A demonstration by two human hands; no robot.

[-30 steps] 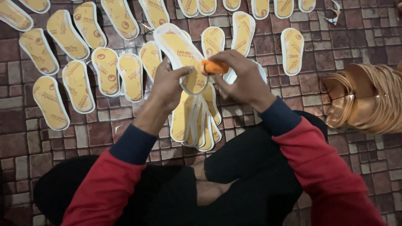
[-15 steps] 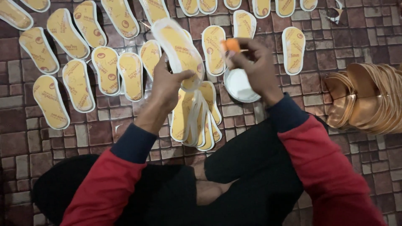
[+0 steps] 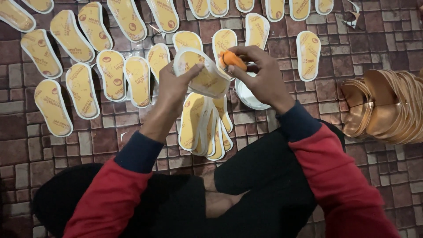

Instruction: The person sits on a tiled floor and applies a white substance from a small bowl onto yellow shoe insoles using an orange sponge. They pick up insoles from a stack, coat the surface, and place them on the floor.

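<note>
A person seated cross-legged on a patterned brick floor (image 3: 387, 39) holds a yellow shoe insole (image 3: 203, 75) up in the left hand (image 3: 174, 86), fingers closed along its near edge and thumb pressed to its face, while the right hand (image 3: 260, 77) is wrapped around a small orange-handled tool (image 3: 232, 59) whose tip sits at the insole's upper right edge (what kind of tool it is cannot be made out). The insole bows visibly in the grip, which suggests a thin, light, flexible sheet, best taken by its white rim or pinched mid-length so that it does not fold. Just below the hands lies a fanned stack of insoles (image 3: 205, 125), and a white bowl (image 3: 246, 94) sits under the right wrist. Rows of matching insoles laid flat (image 3: 81, 90) cover the floor to the left and above; a pile of copper-coloured sandal straps (image 3: 385, 108) rests well apart on the right.
</note>
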